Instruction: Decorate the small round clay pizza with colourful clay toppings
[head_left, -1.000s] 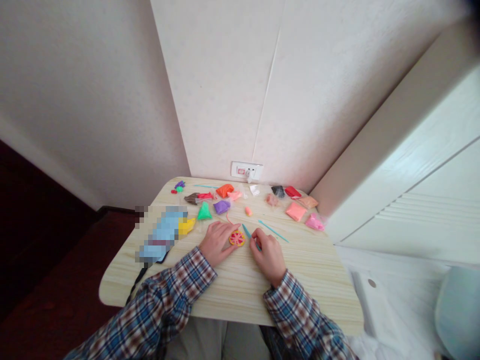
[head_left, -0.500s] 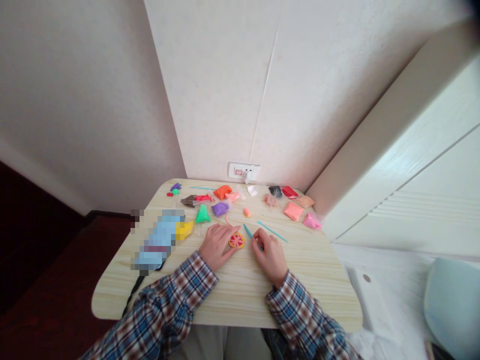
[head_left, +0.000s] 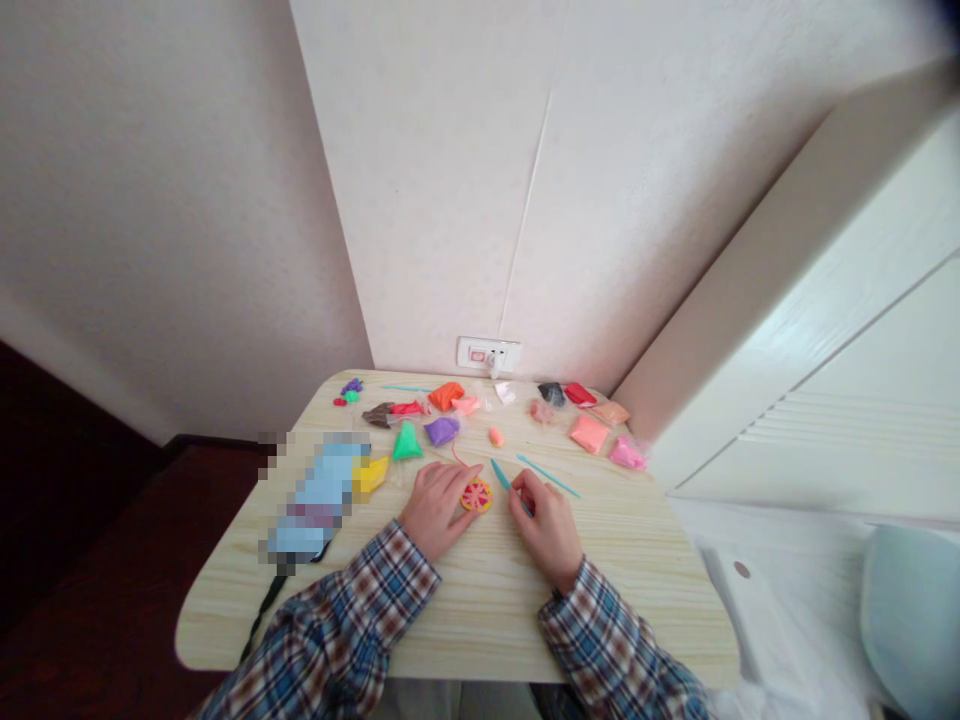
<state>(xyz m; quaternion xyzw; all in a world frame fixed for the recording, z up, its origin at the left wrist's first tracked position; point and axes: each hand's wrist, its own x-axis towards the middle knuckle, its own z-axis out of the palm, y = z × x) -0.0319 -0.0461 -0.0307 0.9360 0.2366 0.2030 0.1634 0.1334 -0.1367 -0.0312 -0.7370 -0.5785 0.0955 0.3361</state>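
Observation:
A small round clay disc, yellow-rimmed with a pink and red pattern, lies on the wooden tabletop. My left hand steadies it from the left, fingers at its far edge and thumb at its near edge. In my right hand is a blue clay knife, its blade pointing up and left, apart from the disc. A thin pink-orange clay strand runs from near my left fingertips away from me. Beyond the disc sits a small orange-pink clay lump. Another thin blue tool lies past my right hand.
Bags of coloured clay line the back, among them green, purple, orange and salmon. A yellow bag touches a blurred-out phone-like object with a cable. Grape-like clay pieces stand back left. A socket is on the wall.
The view has tilted slightly, so the table sits a little lower in the picture. Both hands keep nearly the same pose around the disc and knife.

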